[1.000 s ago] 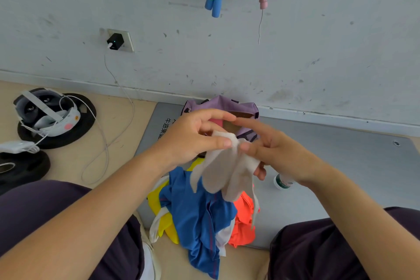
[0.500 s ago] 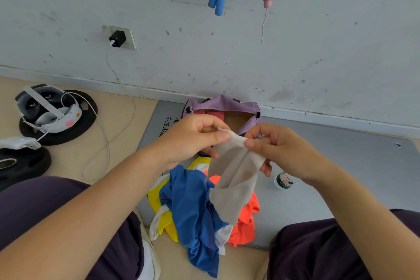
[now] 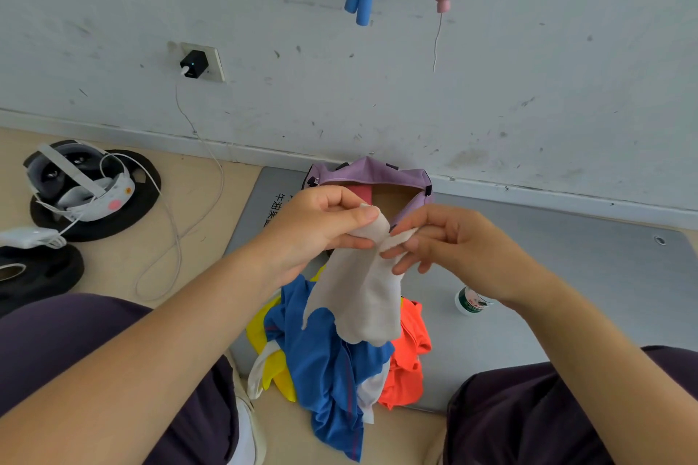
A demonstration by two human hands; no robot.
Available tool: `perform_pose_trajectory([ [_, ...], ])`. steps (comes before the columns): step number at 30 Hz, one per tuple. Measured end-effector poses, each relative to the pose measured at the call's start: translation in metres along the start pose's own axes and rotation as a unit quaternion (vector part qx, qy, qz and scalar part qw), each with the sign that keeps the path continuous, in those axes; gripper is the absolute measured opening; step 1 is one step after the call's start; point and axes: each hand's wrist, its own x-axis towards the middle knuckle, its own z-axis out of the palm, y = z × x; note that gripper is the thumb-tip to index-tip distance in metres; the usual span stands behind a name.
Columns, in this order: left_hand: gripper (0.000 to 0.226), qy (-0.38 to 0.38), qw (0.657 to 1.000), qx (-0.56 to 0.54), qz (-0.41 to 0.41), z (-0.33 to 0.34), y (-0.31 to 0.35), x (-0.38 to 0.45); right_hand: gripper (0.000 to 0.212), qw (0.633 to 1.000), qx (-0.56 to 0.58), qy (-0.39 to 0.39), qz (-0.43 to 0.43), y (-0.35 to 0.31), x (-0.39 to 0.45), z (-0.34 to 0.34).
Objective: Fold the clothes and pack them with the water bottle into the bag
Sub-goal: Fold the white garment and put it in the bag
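Two bare hands are working one small piece of pale beige, thin fabric clothing (image 3: 359, 291), holding it in the air by its top edge. The left hand (image 3: 321, 226) is pinching the upper corner between thumb and curled fingers, and the right hand (image 3: 449, 242) is pinching the edge just beside it with its fingertips (image 3: 393, 255), the other fingers loosely spread. Judging by this, the folding step is under way on this garment, with the packing not yet begun for it. The cloth is hanging with its long axis roughly vertical, top at the fingers and ragged lower edge pointing down toward the person's knees. Directly below the hands a heap of blue, yellow, white and orange garments (image 3: 328, 362) is lying unfolded on a grey floor mat (image 3: 566, 276). Beyond the hands, an open lilac fabric bag (image 3: 370, 172) is sitting against the wall, mouth upward. Below the right wrist, a small clear water bottle with a green-and-white label (image 3: 470, 304) is lying on the mat. The next move probably calls for bringing the hanging end up to the pinched edge, keeping the limp fabric flat.
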Motion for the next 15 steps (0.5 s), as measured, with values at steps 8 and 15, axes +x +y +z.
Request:
perform_pose_trajectory([
  [8,0.012,0.055,0.998,-0.043,-0.007,0.003,0.005,0.001,0.005,0.981,-0.154,0.107,-0.052,-0.011,-0.008,0.000],
  [15,0.012,0.013,0.998,-0.057,-0.021,0.016,0.007,-0.007,0.011,0.992,0.078,0.066,-0.077,-0.026,-0.011,0.016],
])
